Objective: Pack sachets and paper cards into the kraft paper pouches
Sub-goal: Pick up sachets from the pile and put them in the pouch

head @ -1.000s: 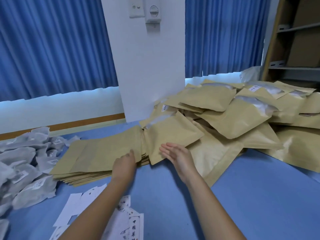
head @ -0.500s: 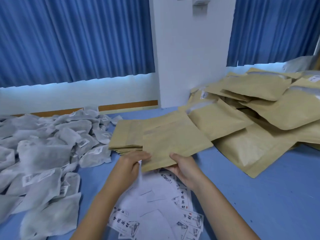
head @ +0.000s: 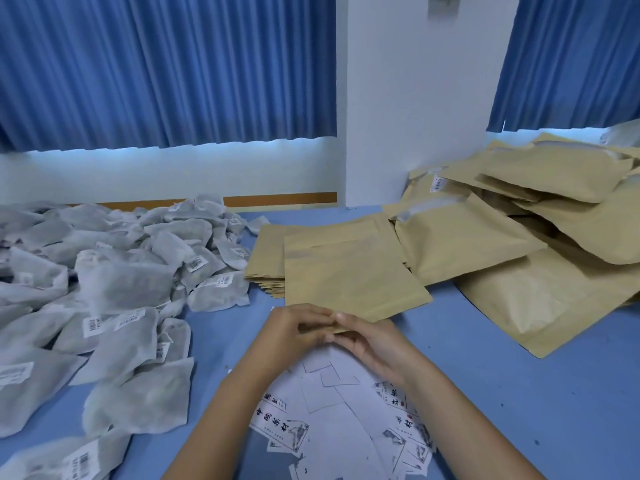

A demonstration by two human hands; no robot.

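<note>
Nearest you, paper cards (head: 332, 427) lie scattered on the blue table (head: 519, 393). Just beyond them, your left hand (head: 294, 329) and right hand (head: 367, 341) pinch the near edge of one kraft pouch (head: 349, 275), fingers curled together. Sachets (head: 121, 271) heap left; filled pouches (head: 536, 237) pile far right.

Sachets (head: 121, 271) cover the left side of the table (head: 519, 393); filled pouches (head: 540, 244) heap at its far right corner. Between them lies a stack of flat pouches (head: 265, 261), a single pouch (head: 349, 275) overlapping it, with paper cards (head: 332, 431) at the near edge.
</note>
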